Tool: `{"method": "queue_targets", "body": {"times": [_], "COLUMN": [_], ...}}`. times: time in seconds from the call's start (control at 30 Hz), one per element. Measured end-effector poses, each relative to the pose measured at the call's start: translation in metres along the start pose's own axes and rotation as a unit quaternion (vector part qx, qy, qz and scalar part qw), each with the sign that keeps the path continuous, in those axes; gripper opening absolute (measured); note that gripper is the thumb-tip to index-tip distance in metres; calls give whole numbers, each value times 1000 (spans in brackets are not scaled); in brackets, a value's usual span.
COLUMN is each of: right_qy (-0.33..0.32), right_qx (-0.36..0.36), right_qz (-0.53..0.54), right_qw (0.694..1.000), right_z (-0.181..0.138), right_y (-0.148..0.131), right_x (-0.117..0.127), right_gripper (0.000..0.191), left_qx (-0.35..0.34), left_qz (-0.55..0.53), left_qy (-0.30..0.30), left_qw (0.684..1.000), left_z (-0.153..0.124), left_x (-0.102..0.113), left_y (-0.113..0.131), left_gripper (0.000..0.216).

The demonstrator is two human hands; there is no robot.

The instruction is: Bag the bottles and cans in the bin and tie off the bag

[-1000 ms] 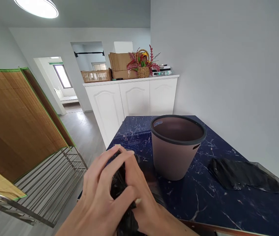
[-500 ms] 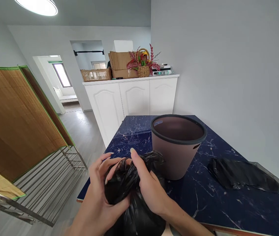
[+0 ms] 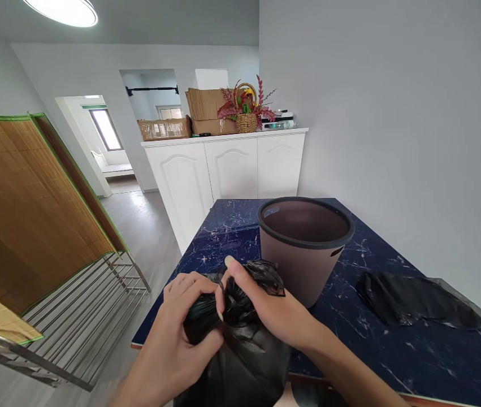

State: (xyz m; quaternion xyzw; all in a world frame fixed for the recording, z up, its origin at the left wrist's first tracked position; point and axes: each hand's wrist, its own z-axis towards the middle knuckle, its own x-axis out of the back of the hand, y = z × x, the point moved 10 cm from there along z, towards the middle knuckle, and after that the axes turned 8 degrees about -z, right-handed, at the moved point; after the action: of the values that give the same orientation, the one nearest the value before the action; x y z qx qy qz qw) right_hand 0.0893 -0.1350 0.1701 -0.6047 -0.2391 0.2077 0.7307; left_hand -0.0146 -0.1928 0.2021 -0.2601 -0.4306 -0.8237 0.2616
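Observation:
A crumpled black plastic bag [image 3: 240,350] hangs at the near edge of the dark blue marble table [image 3: 393,350]. My left hand [image 3: 181,333] is closed around the bag's gathered top from the left. My right hand [image 3: 265,308] pinches the same gathered top from the right, fingers pressed into the plastic. Just beyond the hands stands an empty mauve bin [image 3: 303,249] with a dark rim, upright on the table and apart from the bag.
A second black plastic bag [image 3: 418,299] lies flat on the table's right side near the grey wall. A metal rack with bamboo mats [image 3: 40,237] stands to the left. White cabinets [image 3: 227,169] with boxes and a flower basket stand behind.
The bag has been lifted and bunched higher; both hands have shifted their grip on its top, with the right hand now over the gathered neck.

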Motion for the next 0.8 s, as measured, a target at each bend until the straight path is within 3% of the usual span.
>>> {"method": "queue_targets", "body": {"times": [0.2, 0.33, 0.43, 0.53, 0.63, 0.7, 0.8], "right_qy": [66, 44, 45, 41, 39, 69, 121], "right_qx": [40, 60, 62, 31, -14, -20, 27], "right_qz": [-15, -25, -31, 35, 128, 176, 261], "right_qw": [997, 997, 997, 998, 991, 982, 957], "right_z": [-1, -3, -4, -5, -6, -5, -4], "right_y": [-4, -11, -17, -11, 5, 14, 16], "right_x": [4, 1, 7, 16, 24, 32, 41], "right_gripper": [55, 51, 44, 31, 43, 47, 40], "left_qx": [-41, -68, -53, -13, 62, 125, 191], "left_qz": [97, 133, 111, 46, -67, -149, -280], "left_qy": [58, 23, -11, 4, 63, 104, 154], "left_qw": [993, 988, 992, 999, 994, 975, 928], "left_z": [1, 1, 0, 0, -1, -5, -11], "left_x": [3, -8, -13, -2, 15, 21, 19], "left_y": [10, 11, 6, -2, -19, -34, -49], "left_gripper": [29, 11, 17, 23, 26, 33, 41]}}
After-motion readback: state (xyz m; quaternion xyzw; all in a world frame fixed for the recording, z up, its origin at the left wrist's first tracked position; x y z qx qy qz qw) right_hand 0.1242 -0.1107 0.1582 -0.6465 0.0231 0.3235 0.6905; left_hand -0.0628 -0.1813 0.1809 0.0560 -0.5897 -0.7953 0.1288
